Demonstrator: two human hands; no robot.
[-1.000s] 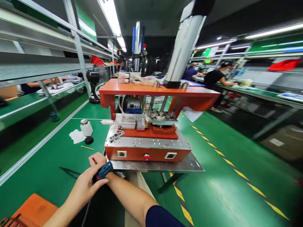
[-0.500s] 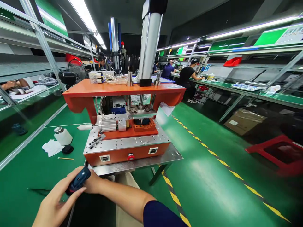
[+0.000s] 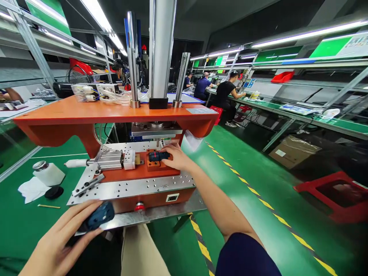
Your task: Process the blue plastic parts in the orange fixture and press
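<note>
My left hand (image 3: 67, 234) is closed around a dark blue plastic housing (image 3: 100, 216), in front of the press's near left edge. A second dark blue housing (image 3: 156, 156), with a reddish mark on it, lies in the orange nest block (image 3: 153, 168) on the press bed. My right hand (image 3: 178, 158) reaches in from the right, its fingers closed on the right end of that housing and partly hiding it. Above this hand is the raised metal press plate (image 3: 158, 133) with a thin rod below it. A small pneumatic cylinder (image 3: 110, 159) lies left of the nest.
A red button (image 3: 139, 207) is on the orange base's front. On the green table at left are a white bottle (image 3: 48, 173), a white cloth (image 3: 31, 189), a black cap (image 3: 54, 192) and a cotton swab (image 3: 48, 206). People sit at a bench (image 3: 304, 114) at right.
My right hand has gone from beside my left hand to the housing in the nest. The press plate has risen, and its guide rods stand taller. My left hand still holds its housing.
</note>
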